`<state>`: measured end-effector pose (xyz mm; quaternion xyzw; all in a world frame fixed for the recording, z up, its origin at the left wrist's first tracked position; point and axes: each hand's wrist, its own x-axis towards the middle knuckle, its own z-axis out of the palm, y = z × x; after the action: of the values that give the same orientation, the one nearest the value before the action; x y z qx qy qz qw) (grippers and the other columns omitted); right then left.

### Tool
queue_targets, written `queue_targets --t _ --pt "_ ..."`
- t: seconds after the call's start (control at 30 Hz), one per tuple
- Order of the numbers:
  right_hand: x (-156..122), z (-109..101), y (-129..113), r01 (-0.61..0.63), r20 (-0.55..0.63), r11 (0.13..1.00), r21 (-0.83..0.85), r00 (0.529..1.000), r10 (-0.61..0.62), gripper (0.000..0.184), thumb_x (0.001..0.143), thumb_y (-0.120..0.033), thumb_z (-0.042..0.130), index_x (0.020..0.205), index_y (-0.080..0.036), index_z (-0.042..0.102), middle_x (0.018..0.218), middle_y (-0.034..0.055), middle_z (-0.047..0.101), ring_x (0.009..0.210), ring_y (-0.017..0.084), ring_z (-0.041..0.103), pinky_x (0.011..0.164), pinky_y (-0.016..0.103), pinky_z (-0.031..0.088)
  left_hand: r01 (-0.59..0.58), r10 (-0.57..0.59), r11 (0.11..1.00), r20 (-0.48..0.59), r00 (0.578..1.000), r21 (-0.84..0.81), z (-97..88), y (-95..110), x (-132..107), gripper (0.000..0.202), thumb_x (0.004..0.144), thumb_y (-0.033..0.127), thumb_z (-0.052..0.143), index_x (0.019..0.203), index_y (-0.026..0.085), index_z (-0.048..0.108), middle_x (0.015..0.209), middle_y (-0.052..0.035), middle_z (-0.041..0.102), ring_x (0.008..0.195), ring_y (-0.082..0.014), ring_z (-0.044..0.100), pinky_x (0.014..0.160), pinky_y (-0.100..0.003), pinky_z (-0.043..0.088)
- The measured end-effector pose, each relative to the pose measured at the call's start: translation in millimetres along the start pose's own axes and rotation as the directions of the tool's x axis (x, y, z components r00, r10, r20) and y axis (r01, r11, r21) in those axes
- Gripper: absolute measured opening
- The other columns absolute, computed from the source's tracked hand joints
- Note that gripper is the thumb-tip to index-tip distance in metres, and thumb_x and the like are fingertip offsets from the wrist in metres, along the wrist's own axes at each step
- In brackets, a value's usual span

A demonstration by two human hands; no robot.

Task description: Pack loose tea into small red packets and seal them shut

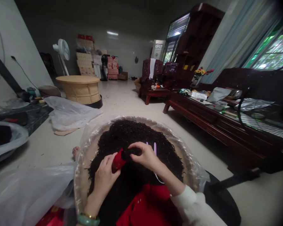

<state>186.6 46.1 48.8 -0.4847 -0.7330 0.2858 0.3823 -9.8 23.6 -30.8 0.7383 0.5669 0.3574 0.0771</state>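
My left hand (106, 171), with a green bangle at the wrist, is closed around a small red pouch (119, 160) and tilts its open mouth to the right. At that mouth my right hand (145, 155) pinches a clump of dark dried leaves (135, 152) that look like loose tea. Below both hands spreads a large heap of the same dark leaves (136, 131) in a wide round basket (81, 175) lined with clear plastic. Behind my right hand, a purple tong-like tool (155, 148) sticks up from the heap. Red packaging (146, 205) lies on the near side of the leaves.
A plastic-lined container of dark material (16, 138) stands at the left. Plastic sheets (68, 111) lie on the floor near a round woven table (77, 80). A long wooden table (202, 113) with clutter runs along the right. A bare foot (75, 153) shows beside the basket.
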Motion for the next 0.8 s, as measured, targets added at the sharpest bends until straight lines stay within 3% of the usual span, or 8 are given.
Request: queue_targets --t 0.13,0.23,0.33,0.43,0.57,0.63,0.7,0.8 --pt "2.5 9.3 -11.2 -0.024 0.061 0.997 0.067 0.998 0.02 0.046 0.068 -0.013 0.067 0.114 -0.022 0.065 0.102 0.0057 0.068 0.082 0.017 0.063 0.067 0.026 0.051 0.013 -0.013 0.999 -0.012 1.0 0.031 0.9 4.6 1.7 0.052 0.072 0.015 0.06 0.122 0.023 0.053 0.11 -0.0067 0.063 0.099 -0.0253 0.062 0.083 -0.038 0.053" --pt "-0.8 11.5 -13.5 -0.032 0.055 0.995 0.092 0.998 0.027 0.047 0.073 -0.013 0.065 0.119 -0.021 0.062 0.106 0.0071 0.067 0.088 0.018 0.063 0.07 0.028 0.052 0.011 -0.011 0.999 -0.01 1.0 0.052 1.1 6.6 2.2 0.051 0.072 0.015 0.06 0.122 0.022 0.053 0.11 -0.0072 0.063 0.099 -0.0256 0.062 0.082 -0.038 0.053" --pt "-5.3 12.6 -15.9 0.026 0.075 0.997 -0.079 0.997 -0.02 0.029 0.078 -0.018 0.065 0.107 -0.021 0.068 0.094 0.0058 0.07 0.089 0.02 0.058 0.075 0.031 0.049 0.0 0.001 0.998 -0.024 1.0 0.063 2.9 9.7 2.2 0.05 0.073 0.016 0.061 0.123 0.021 0.053 0.111 -0.0082 0.064 0.099 -0.0261 0.061 0.081 -0.038 0.053" --pt "-7.0 16.5 -15.9 0.081 0.148 0.954 -0.288 0.988 -0.039 0.006 0.08 -0.024 0.069 0.081 -0.019 0.071 0.078 0.0056 0.068 0.084 0.021 0.051 0.076 0.033 0.044 -0.038 0.04 0.998 -0.062 0.997 0.044 6.9 12.6 1.8 0.048 0.075 0.022 0.062 0.123 0.02 0.054 0.11 -0.009 0.065 0.096 -0.027 0.061 0.078 -0.038 0.053" --pt "-3.4 16.6 -8.0 0.064 0.113 0.96 -0.271 0.993 -0.034 0.017 0.086 -0.018 0.062 0.068 -0.017 0.065 0.071 0.0036 0.061 0.081 0.018 0.049 0.075 0.029 0.042 0.001 -0.016 0.987 -0.094 0.995 -0.161 10.8 8.5 1.7 0.054 0.07 0.028 0.07 0.122 0.02 0.057 0.112 -0.0101 0.067 0.1 -0.0288 0.06 0.086 -0.044 0.05" --pt "-0.8 12.2 -2.9 0.04 0.088 0.985 -0.168 0.996 -0.026 0.017 0.088 -0.017 0.059 0.071 -0.018 0.064 0.073 0.0026 0.058 0.083 0.017 0.05 0.074 0.027 0.042 0.151 -0.161 0.915 0.005 0.987 -0.374 9.9 3.4 2.0 0.061 0.064 0.031 0.073 0.122 0.02 0.056 0.113 -0.0097 0.067 0.103 -0.0289 0.062 0.087 -0.044 0.051" --pt "1.2 7.0 1.8 0.036 0.095 0.996 -0.083 0.995 -0.028 0.018 0.089 -0.017 0.056 0.072 -0.018 0.062 0.077 0.002 0.056 0.084 0.016 0.052 0.074 0.026 0.042 0.35 -0.278 0.738 0.213 0.937 -0.576 7.0 -0.9 2.7 0.063 0.061 0.034 0.073 0.12 0.018 0.057 0.11 -0.0094 0.07 0.1 -0.0271 0.065 0.084 -0.041 0.053" --pt "2.4 1.8 8.1 0.044 0.124 0.999 -0.025 0.991 -0.041 0.022 0.091 -0.021 0.052 0.07 -0.018 0.057 0.076 0.0007 0.055 0.081 0.015 0.053 0.073 0.026 0.042 0.527 -0.286 0.496 0.443 0.85 -0.691 1.1 -2.5 3.6 0.057 0.057 0.034 0.076 0.109 0.013 0.062 0.097 -0.0087 0.075 0.088 -0.0248 0.07 0.081 -0.037 0.054"
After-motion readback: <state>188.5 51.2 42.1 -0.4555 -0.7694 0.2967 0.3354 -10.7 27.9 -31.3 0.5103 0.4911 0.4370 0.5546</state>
